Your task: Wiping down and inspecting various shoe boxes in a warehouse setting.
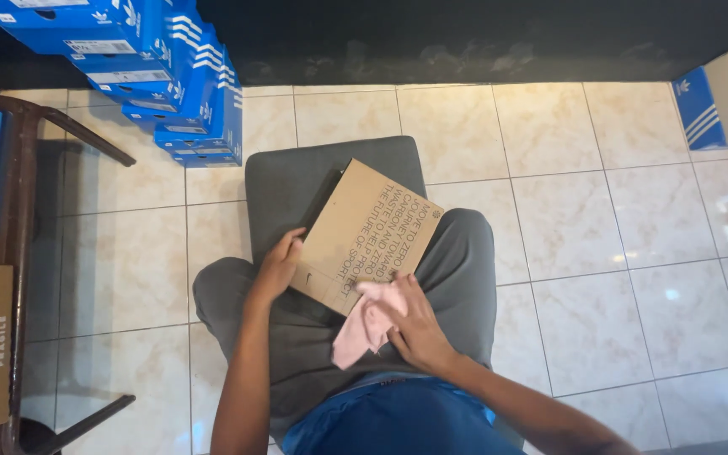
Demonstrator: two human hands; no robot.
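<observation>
The person's head and shoulders are out of sight, and both forearms run off the bottom edge, so only the lap and hands show. The brown cardboard box (364, 236) lies tilted across the grey-trousered knees, its far corner over the grey seat cushion (297, 181); whatever is under the box is hidden, apart from a dark sliver along its upper left edge. The left hand (278, 268) grips the box's left edge, fingers curled round it. The right hand (410, 324) presses a pink cloth (366, 324) against the box's near corner, the cloth bunched under the fingers and hanging down toward the lap. A stack of blue boxes (174, 76) stands on the tiled floor (600, 253) beyond, well apart from both hands.
</observation>
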